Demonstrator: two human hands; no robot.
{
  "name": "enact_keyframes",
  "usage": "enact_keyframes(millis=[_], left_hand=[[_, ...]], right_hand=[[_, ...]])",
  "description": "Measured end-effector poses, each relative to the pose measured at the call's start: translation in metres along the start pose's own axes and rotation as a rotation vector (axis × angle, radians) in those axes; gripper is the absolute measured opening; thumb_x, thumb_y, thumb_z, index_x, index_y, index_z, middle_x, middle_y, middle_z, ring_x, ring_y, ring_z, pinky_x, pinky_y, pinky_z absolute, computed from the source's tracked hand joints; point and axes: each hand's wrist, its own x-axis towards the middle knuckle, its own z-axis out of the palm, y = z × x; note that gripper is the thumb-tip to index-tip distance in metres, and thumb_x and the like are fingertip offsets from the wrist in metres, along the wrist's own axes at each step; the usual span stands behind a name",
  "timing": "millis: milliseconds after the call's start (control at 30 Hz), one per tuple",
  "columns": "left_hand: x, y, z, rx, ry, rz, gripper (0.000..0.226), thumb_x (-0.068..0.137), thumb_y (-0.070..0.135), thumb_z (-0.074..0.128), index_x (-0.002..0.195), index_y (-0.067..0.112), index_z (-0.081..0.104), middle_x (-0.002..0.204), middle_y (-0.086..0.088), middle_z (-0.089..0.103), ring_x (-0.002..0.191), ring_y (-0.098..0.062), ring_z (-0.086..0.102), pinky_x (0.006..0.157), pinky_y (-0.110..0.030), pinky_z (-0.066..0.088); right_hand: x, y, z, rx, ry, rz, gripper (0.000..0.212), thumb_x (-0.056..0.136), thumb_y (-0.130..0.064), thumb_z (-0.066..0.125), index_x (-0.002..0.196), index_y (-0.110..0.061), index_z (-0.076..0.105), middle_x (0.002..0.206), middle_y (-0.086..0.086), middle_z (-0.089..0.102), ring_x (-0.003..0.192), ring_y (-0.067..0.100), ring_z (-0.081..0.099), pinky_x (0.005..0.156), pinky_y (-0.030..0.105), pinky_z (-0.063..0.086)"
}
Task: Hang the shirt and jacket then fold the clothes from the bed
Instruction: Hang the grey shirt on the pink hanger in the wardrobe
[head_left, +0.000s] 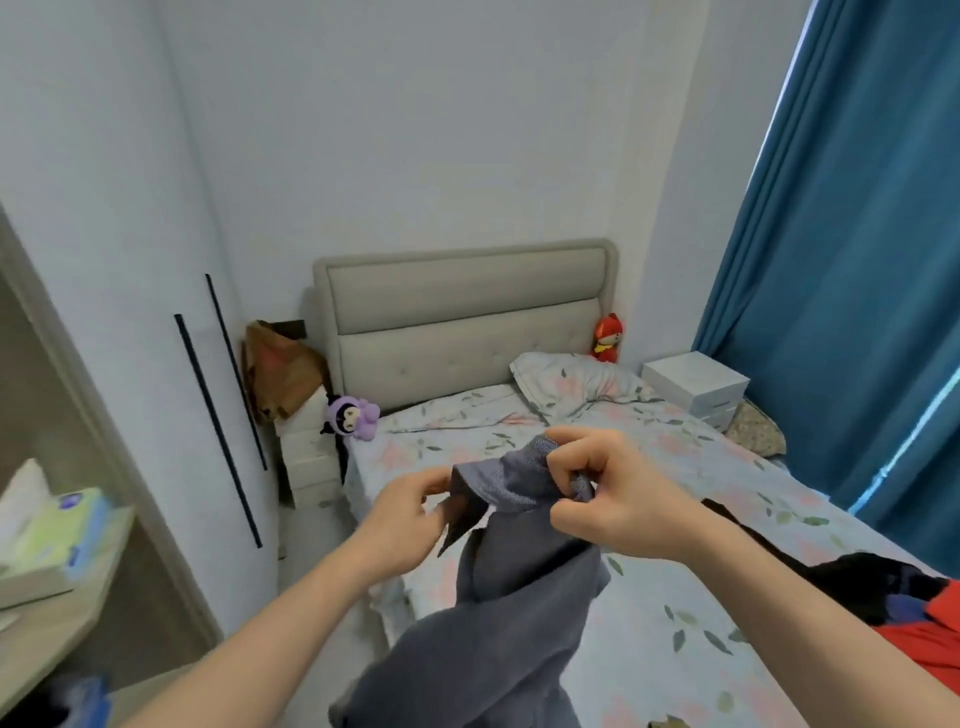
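We hold the grey shirt (514, 582) up at the centre of the frame: our left hand (410, 514) pinches its collar, our right hand (613, 493) grips the shoulder. Nothing looks hung yet, and the dark and red clothes (904, 613) wait unfolded on the bed (675, 467) at lower right.

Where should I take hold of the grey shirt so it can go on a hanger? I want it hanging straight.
Grip the grey shirt at its collar, from above, one hand on each side. The left hand and right hand already pinch it there, and the body drapes freely below, so the neck opening probably stays spread for a hanger.
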Motion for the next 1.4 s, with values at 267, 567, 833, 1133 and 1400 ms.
enact_keyframes(millis=[267, 567, 833, 1133, 1400], left_hand=[[0.029, -0.054, -0.089, 0.126, 0.238, -0.078, 0.024, 0.107, 0.019, 0.045, 0.084, 0.026, 0.046, 0.073, 0.004, 0.057, 0.068, -0.018, 0.050, 0.062, -0.037, 0.030], [0.077, -0.064, -0.143, 0.294, 0.192, -0.002, 0.027, 0.094, 0.056, 0.049, 0.084, 0.032, 0.058, 0.092, 0.004, 0.073, 0.086, -0.018, 0.066, 0.082, -0.044, 0.055], [0.132, -0.084, -0.173, 0.320, 0.118, -0.097, 0.033, 0.088, 0.056, 0.071, 0.074, 0.027, 0.065, 0.083, 0.006, 0.065, 0.082, -0.007, 0.058, 0.069, -0.024, 0.044], [0.153, -0.142, -0.224, 0.336, 0.095, -0.337, 0.036, 0.091, 0.057, 0.064, 0.082, 0.024, 0.074, 0.076, 0.007, 0.072, 0.076, -0.012, 0.067, 0.072, -0.039, 0.055], [0.168, -0.171, -0.268, 0.491, 0.268, -0.444, 0.034, 0.092, 0.058, 0.058, 0.078, 0.029, 0.069, 0.073, 0.012, 0.069, 0.072, -0.006, 0.064, 0.069, -0.038, 0.056]], right_hand=[[0.079, 0.033, 0.048, -0.074, 0.117, 0.183, 0.030, 0.068, 0.003, 0.061, 0.062, -0.008, 0.034, 0.058, -0.010, 0.031, 0.057, 0.008, 0.027, 0.053, 0.020, 0.027], [0.134, 0.093, 0.091, -0.136, 0.092, 0.397, 0.026, 0.071, 0.005, 0.051, 0.088, -0.011, 0.042, 0.078, 0.004, 0.047, 0.067, 0.018, 0.034, 0.061, 0.035, 0.028], [0.228, 0.152, 0.120, -0.042, -0.053, 0.400, 0.029, 0.059, -0.003, 0.040, 0.083, -0.018, 0.045, 0.075, -0.002, 0.050, 0.068, 0.016, 0.040, 0.061, 0.033, 0.032], [0.364, 0.184, 0.144, -0.004, -0.330, 0.273, 0.027, 0.071, 0.007, 0.049, 0.083, -0.015, 0.058, 0.080, -0.005, 0.062, 0.058, 0.004, 0.050, 0.053, 0.015, 0.037], [0.469, 0.182, 0.191, -0.028, -0.567, 0.173, 0.023, 0.082, -0.005, 0.062, 0.091, -0.027, 0.065, 0.099, -0.010, 0.073, 0.081, 0.004, 0.065, 0.065, 0.013, 0.048]])
